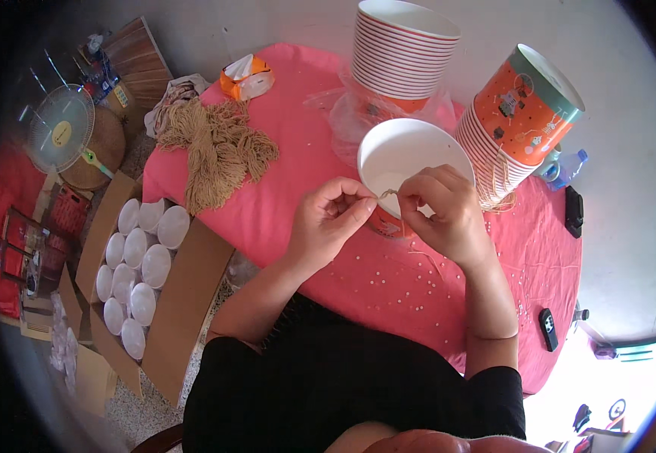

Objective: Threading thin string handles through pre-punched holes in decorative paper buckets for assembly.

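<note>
A short piece of thin tan twine (388,193) stretches between my two hands. My left hand (329,225) pinches one end with thumb and forefinger; my right hand (442,215) pinches the other. Just behind them stands an open paper bucket (407,147), white inside with an orange outside, and the right hand overlaps its front rim. Whether a knot is in the twine is too small to make out. To the right, strands of the same twine (500,198) hang over a stack of upside-down orange buckets (510,113) with a green rim band.
At the back rises a tall stack of white buckets (405,57) with clear plastic around it. A heap of tan cord (222,155) and an orange packet (246,77) lie on the pink-covered table (305,90). Left is a carton of clear cups (144,303); a black remote (547,329) lies right.
</note>
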`<state>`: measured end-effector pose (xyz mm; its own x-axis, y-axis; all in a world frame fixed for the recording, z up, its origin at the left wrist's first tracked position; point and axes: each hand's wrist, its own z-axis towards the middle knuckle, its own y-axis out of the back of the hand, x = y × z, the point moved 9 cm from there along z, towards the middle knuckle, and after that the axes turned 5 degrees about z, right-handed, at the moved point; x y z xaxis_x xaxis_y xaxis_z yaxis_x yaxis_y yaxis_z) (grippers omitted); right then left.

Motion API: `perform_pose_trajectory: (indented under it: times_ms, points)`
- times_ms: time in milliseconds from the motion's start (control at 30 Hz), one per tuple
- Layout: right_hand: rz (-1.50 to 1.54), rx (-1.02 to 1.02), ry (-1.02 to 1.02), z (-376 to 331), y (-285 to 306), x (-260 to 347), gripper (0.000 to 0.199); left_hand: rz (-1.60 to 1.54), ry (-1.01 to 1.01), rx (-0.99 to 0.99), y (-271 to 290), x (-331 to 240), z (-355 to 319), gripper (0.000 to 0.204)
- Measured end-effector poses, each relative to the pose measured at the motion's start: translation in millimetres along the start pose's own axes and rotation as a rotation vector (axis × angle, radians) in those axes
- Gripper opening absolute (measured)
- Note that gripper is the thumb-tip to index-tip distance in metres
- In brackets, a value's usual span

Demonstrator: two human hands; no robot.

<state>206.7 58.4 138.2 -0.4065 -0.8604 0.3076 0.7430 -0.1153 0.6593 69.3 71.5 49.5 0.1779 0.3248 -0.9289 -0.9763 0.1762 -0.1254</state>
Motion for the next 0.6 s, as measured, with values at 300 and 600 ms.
perform_pose_trajectory:
  times_ms: [300,600]
  points:
    - [0.254,0.008,-0.175,-1.6,3.8,-12.0,0.02,-0.049,0.037,0.01,1.3,6.4,0.4,0.006]
    - [0.011,0.072,-0.019,0.5,-6.3,4.3,0.014,0.025,0.007,-0.015,1.9,5.9,1.6,0.007]
